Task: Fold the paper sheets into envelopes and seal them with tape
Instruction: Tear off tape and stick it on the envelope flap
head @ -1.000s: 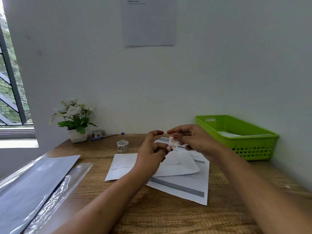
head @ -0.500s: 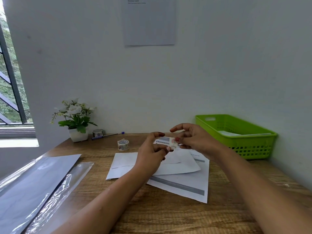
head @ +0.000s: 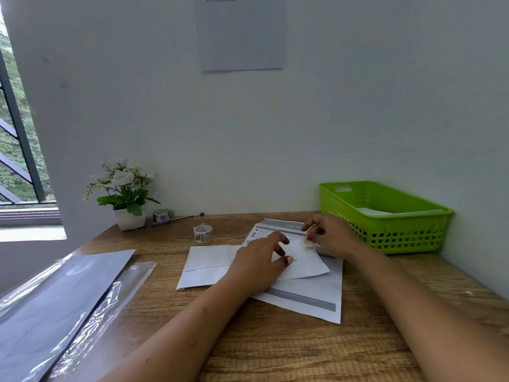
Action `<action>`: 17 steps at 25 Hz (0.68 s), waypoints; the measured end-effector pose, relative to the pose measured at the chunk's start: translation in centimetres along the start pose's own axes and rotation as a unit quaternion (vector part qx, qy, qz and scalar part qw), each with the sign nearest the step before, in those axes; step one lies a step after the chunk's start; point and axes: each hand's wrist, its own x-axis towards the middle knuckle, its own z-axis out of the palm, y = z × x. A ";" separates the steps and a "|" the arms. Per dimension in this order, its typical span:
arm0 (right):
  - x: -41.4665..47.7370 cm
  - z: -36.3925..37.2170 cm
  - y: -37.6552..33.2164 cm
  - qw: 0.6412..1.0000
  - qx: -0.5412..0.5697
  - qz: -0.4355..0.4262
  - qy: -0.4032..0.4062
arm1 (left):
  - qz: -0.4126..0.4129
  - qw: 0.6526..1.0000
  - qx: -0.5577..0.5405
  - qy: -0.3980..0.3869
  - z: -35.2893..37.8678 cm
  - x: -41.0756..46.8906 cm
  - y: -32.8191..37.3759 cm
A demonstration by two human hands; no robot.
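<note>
Nearest, low in centre frame, a printed sheet (head: 311,297) lies on the wooden desk (head: 275,351), with the folded envelope (head: 308,264) on top. The left hand (head: 259,264) presses it down with arched fingers (thumb on the paper). The right hand (head: 330,237) pinches a tape piece (head: 309,246) at its upper edge. Farther back are a tape roll (head: 203,233) centre-left and a green basket (head: 385,235) at right.

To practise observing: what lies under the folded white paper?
A printed sheet with grey bands shows beneath the folded white paper; the sheet's middle is hidden by that paper.
</note>
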 end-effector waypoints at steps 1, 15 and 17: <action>0.1 0.3 0.2 1.000 -0.007 0.000 0.001 | 0.003 1.000 -0.009 -0.022 0.1 0.1 -0.1; 0.5 1.7 0.8 0.999 -0.035 -0.036 -0.003 | -0.041 0.993 0.081 -0.069 1.4 3.9 -0.1; 0.7 1.8 0.9 0.999 -0.035 -0.039 0.002 | -0.035 0.994 0.087 -0.058 1.6 4.0 -0.3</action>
